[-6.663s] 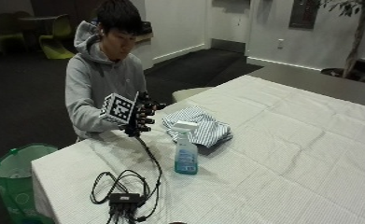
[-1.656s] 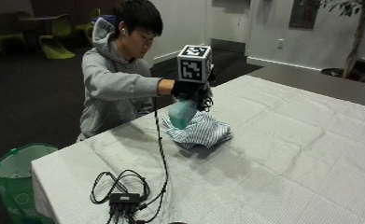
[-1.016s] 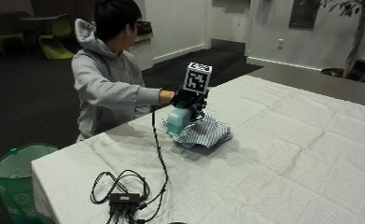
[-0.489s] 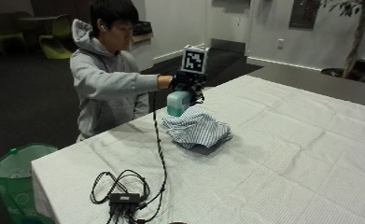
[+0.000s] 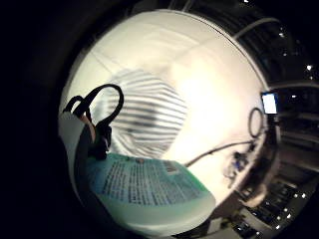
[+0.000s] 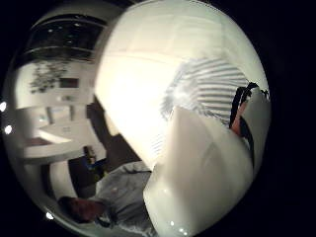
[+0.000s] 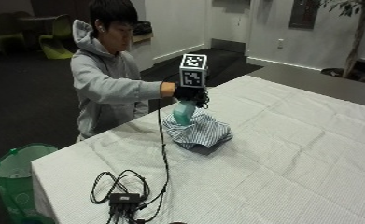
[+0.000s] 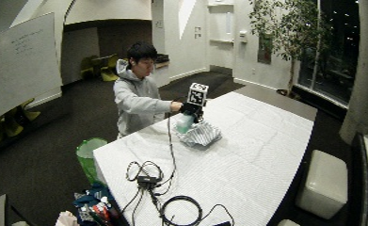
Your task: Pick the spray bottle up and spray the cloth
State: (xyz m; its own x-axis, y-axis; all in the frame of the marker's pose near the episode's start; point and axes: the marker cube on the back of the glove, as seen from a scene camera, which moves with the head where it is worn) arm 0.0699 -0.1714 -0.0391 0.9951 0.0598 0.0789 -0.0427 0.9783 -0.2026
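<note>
Pale turquoise plastic marks the spray bottle (image 7: 183, 113), which is held aloft by the black-gloved right hand (image 7: 187, 92), its fingers curled round the bottle's neck and trigger. Since the previous half second the bottle has stayed lifted just above the crumpled blue-and-white striped cloth (image 7: 197, 130), its nozzle kept turned down toward the fabric; several seconds ago it stood on the tabletop beside the cloth. The pick-up is thus judged complete, with spraying in hand or imminent. The cloth lies on the white-covered tabletop (image 7: 281, 154), well apart from the black cable bundle (image 7: 123, 191) near the front edge.
</note>
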